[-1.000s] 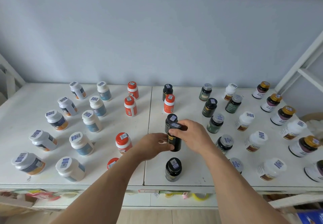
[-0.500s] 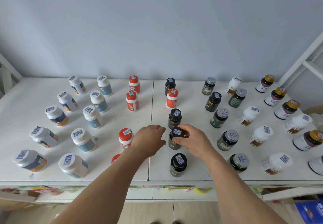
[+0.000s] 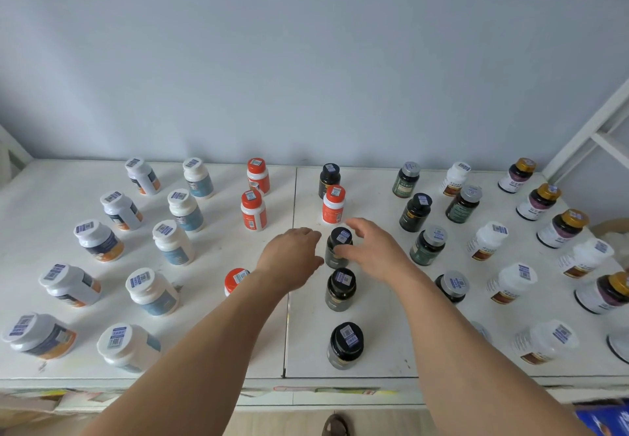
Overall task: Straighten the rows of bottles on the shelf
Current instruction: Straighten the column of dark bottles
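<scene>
Rows of pill bottles stand on a white shelf (image 3: 374, 343). In the middle column a black-capped bottle (image 3: 337, 255) stands between my hands. My right hand (image 3: 372, 253) curls round it, thumb on its front and fingers behind its cap. My left hand (image 3: 292, 255) hovers open just left of it, a small gap away. Nearer me in the same column are two more black-capped bottles (image 3: 340, 289) (image 3: 345, 345). Farther back, an orange-capped bottle (image 3: 333, 205) stands in front of another black one (image 3: 329, 180).
White bottles (image 3: 173, 243) fill the left rows; orange ones (image 3: 253, 212) stand left of centre, one (image 3: 236, 279) partly behind my left forearm. Dark green (image 3: 428, 246), white (image 3: 488, 241) and gold-capped (image 3: 563, 228) bottles fill the right. A white frame (image 3: 592, 136) rises at the right.
My right hand set down the black bottle it held and let go. Both hands then moved farther back to the black bottle behind it.
</scene>
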Available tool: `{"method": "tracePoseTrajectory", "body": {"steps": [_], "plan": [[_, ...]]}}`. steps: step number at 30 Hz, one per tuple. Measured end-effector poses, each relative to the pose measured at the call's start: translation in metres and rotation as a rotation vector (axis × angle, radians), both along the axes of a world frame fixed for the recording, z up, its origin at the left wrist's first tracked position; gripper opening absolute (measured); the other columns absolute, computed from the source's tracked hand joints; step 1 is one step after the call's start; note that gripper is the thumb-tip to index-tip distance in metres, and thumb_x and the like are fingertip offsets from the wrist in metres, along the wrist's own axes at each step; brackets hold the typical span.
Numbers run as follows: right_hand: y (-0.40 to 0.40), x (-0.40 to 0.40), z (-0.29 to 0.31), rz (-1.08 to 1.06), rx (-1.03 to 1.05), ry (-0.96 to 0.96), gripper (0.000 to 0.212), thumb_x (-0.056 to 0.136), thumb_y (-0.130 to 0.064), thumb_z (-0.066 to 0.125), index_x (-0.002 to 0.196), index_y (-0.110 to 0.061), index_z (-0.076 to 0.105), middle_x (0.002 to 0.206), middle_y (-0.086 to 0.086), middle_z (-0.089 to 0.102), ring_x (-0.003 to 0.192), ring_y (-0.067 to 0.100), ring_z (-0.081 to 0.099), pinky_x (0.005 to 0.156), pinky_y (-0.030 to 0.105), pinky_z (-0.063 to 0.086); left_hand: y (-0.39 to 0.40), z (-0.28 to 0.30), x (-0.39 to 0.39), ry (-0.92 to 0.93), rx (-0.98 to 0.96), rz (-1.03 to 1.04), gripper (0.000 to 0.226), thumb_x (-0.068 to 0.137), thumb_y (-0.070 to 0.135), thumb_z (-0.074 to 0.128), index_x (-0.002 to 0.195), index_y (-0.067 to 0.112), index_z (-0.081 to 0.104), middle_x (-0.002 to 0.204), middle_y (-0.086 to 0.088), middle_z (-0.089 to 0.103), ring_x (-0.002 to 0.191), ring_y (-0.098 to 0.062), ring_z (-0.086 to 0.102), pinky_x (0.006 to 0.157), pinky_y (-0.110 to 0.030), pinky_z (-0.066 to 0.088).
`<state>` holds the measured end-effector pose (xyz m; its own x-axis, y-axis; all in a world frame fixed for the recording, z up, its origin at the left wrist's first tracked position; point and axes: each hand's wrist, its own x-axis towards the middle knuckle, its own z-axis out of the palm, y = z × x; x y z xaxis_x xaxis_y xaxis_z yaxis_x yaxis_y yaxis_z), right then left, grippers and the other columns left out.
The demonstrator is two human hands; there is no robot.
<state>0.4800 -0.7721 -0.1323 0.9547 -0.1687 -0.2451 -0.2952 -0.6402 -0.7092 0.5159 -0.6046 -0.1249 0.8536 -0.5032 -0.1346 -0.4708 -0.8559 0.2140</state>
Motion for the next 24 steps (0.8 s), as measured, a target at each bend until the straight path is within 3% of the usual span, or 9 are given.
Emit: {"method": "tracePoseTrajectory", "body": {"steps": [5, 8, 16, 20, 24], "plan": [[-0.008, 0.018, -0.011, 0.064, 0.002, 0.024, 0.056, 0.083, -0.03, 0.07, 0.135, -0.029, 0.05, 0.124, -0.005, 0.062, 0.114, 0.017, 0.057, 0.087, 0.025, 0.04, -0.011, -0.001, 0.015, 0.129, 0.029, 0.044, 0.058, 0.093, 0.038, 0.059, 0.144, 0.021, 0.039, 0.145, -0.001, 0.045, 0.13, -0.021, 0.045, 0.103, -0.035, 0.042], [-0.015, 0.026, -0.008, 0.069, -0.007, -0.027, 0.048, 0.085, -0.032, 0.069, 0.13, -0.028, 0.054, 0.118, -0.007, 0.063, 0.106, 0.016, 0.059, 0.086, 0.026, 0.043, -0.015, -0.003, 0.023, 0.243, -0.041, 0.099, 0.064, 0.09, 0.04, 0.063, 0.146, 0.023, 0.036, 0.149, 0.0, 0.042, 0.131, -0.021, 0.044, 0.106, -0.035, 0.039], [-0.024, 0.036, 0.009, 0.077, 0.043, -0.054, 0.038, 0.082, -0.039, 0.071, 0.118, -0.03, 0.063, 0.107, -0.011, 0.067, 0.099, 0.01, 0.062, 0.084, 0.026, 0.047, -0.017, -0.007, 0.03, 0.485, -0.226, 0.15, 0.052, 0.086, 0.041, 0.066, 0.133, 0.023, 0.054, 0.133, 0.002, 0.058, 0.119, -0.017, 0.053, 0.1, -0.031, 0.042], [-0.023, 0.036, 0.018, 0.045, 0.042, -0.084, 0.031, 0.081, -0.042, 0.072, 0.109, -0.028, 0.067, 0.098, -0.011, 0.068, 0.09, 0.008, 0.06, 0.067, 0.017, 0.04, -0.017, -0.004, 0.033, 0.556, -0.287, 0.123, 0.042, 0.087, 0.04, 0.065, 0.125, 0.023, 0.061, 0.124, 0.002, 0.065, 0.109, -0.017, 0.058, 0.096, -0.03, 0.045], [-0.021, 0.037, 0.022, -0.001, 0.025, -0.073, 0.038, 0.079, -0.05, 0.07, 0.107, -0.024, 0.068, 0.097, -0.007, 0.067, 0.086, 0.007, 0.059, 0.062, 0.019, 0.039, -0.013, -0.004, 0.037, 0.61, -0.344, 0.122, 0.043, 0.084, 0.043, 0.068, 0.122, 0.023, 0.065, 0.118, 0.001, 0.067, 0.108, -0.017, 0.059, 0.099, -0.036, 0.046]]}}
